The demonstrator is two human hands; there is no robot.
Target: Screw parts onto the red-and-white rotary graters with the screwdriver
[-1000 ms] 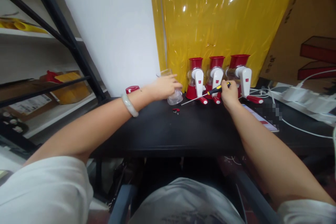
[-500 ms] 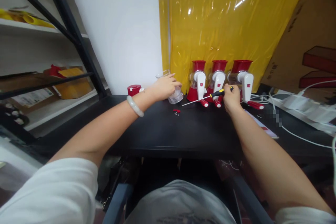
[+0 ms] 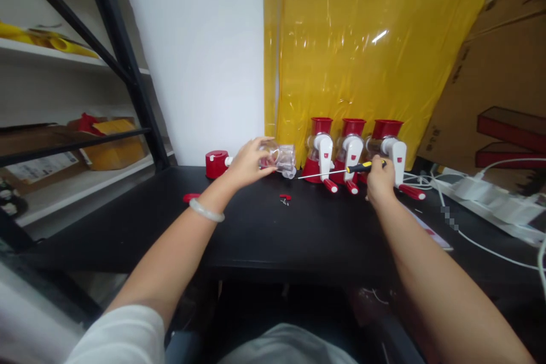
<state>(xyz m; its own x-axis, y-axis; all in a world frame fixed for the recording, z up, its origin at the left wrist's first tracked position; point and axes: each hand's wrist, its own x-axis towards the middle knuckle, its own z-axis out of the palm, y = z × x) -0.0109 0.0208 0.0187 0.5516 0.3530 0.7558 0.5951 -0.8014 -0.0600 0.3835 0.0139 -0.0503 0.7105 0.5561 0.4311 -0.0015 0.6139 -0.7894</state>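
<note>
My left hand (image 3: 251,160) has its thumb and fingers around a clear plastic grater body (image 3: 285,156), which is tipped on its side at the back of the black table. My right hand (image 3: 381,177) is closed on a screwdriver (image 3: 360,167) with a yellow and black handle. Its thin metal shaft points left, with the tip near the clear body. On the table below lie a small red piece (image 3: 285,197) and several small screws (image 3: 284,202). A red grater base (image 3: 216,164) stands to the left, partly behind my left hand.
Several assembled rotary graters (image 3: 323,151) with red hoppers and white cranks stand along the yellow plastic sheet (image 3: 333,40). A red handle (image 3: 191,197) lies by my left wrist. White chargers (image 3: 473,179) and cables are at the right, beside a large carton (image 3: 503,68). Shelves (image 3: 77,142) stand left.
My left hand has gone from above the clear body to its left side, and the body has turned onto its side. My right hand still holds the screwdriver, now more level.
</note>
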